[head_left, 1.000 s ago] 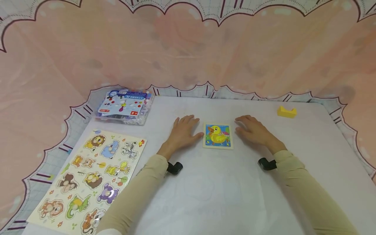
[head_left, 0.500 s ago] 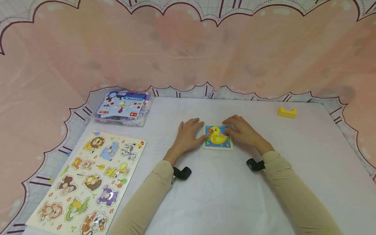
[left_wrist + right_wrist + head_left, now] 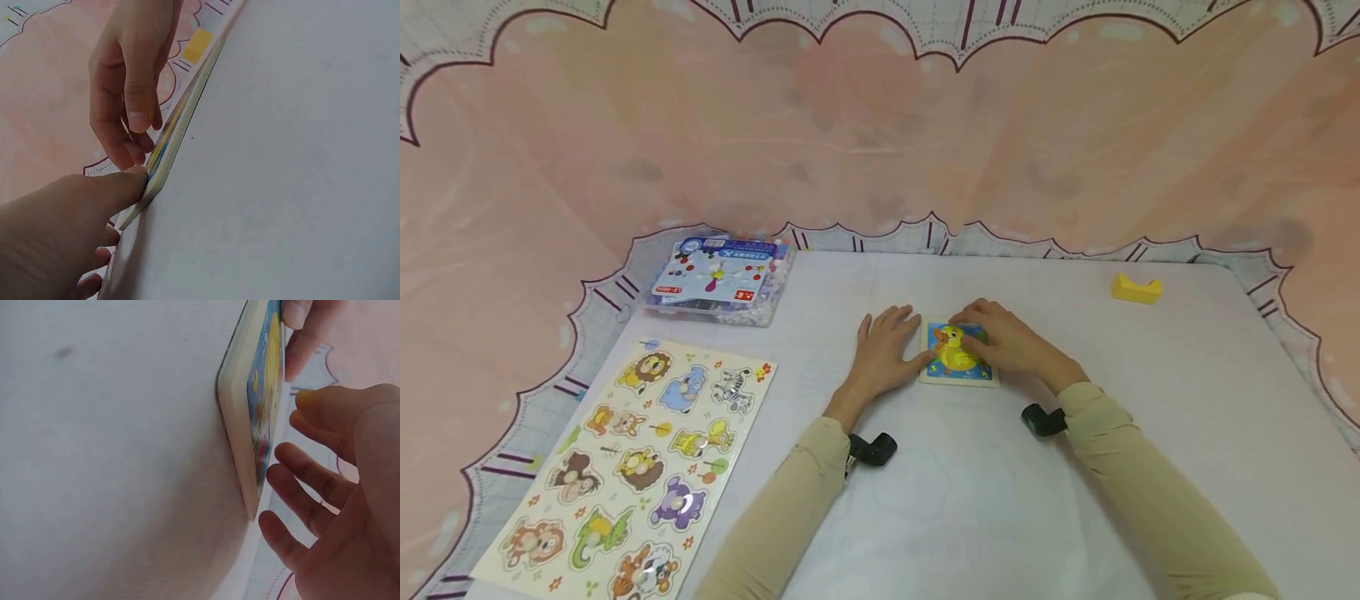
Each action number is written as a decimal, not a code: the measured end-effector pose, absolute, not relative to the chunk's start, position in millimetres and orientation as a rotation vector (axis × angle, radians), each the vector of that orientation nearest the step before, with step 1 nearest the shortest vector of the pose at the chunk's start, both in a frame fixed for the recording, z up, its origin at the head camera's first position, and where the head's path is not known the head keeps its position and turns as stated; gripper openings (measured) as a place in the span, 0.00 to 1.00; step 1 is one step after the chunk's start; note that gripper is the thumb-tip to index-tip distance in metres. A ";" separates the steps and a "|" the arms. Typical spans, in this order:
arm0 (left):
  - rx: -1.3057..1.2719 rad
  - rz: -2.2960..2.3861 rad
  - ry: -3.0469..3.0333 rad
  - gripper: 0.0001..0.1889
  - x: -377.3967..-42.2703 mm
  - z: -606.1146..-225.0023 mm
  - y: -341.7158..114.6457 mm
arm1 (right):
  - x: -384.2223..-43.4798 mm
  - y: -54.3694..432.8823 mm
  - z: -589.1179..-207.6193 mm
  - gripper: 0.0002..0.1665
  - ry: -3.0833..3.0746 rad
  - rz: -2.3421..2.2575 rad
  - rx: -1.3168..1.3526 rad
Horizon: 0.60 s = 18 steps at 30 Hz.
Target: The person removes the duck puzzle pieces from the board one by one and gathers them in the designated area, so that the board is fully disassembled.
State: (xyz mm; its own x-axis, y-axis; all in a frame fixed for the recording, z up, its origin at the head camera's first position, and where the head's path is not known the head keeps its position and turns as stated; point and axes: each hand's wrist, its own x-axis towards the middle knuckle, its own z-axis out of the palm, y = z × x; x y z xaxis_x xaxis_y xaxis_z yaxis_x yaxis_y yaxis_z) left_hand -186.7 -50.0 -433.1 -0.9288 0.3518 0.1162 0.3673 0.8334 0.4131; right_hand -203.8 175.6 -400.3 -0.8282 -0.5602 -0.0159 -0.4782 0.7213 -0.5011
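A small square wooden duck puzzle [image 3: 957,367] with a pale frame lies flat on the white table. My left hand [image 3: 883,354] rests at its left side, fingers spread on the table; in the left wrist view its thumb [image 3: 128,187] presses on the puzzle's edge. Over the right part of the puzzle is my right hand [image 3: 1011,340], covering some of the picture. In the right wrist view the right hand [image 3: 350,487] has loosely bent fingers with nothing seen between them. Whether its fingertips touch the picture, I cannot tell.
A cream animal peg puzzle board [image 3: 625,467] lies at the left. Behind it stands a clear plastic box [image 3: 718,279] with a blue printed card. A yellow notched block [image 3: 1137,289] sits at the back right. Patterned cloth hangs behind the table.
Both hands have come inward to the duck puzzle. The left thumb now lies on its left edge, and the right hand has moved left over its picture. The puzzle itself stays in place.
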 end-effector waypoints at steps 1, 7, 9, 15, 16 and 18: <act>-0.586 -0.673 -2.973 0.34 -186.7 -433.6 -50.5 | -204.4 174.1 -399.5 0.20 2.757 -0.714 -0.856; -0.600 -0.626 -2.974 0.34 -187.2 -435.0 -51.8 | -208.5 165.5 -394.7 0.20 2.740 -0.608 -0.947; -0.605 -0.621 -2.973 0.34 -187.0 -434.7 -51.9 | -209.7 163.1 -392.9 0.21 2.731 -0.577 -0.956; -0.611 -0.610 -2.976 0.34 -185.5 -433.4 -51.5 | -212.7 159.4 -392.5 0.24 2.723 -0.444 -0.983; -0.609 -0.605 -2.977 0.34 -185.5 -433.3 -51.3 | -213.0 158.8 -392.6 0.24 2.722 -0.419 -1.004; -0.605 -0.594 -2.977 0.34 -185.3 -433.2 -51.3 | -214.0 157.4 -392.5 0.24 2.720 -0.372 -1.049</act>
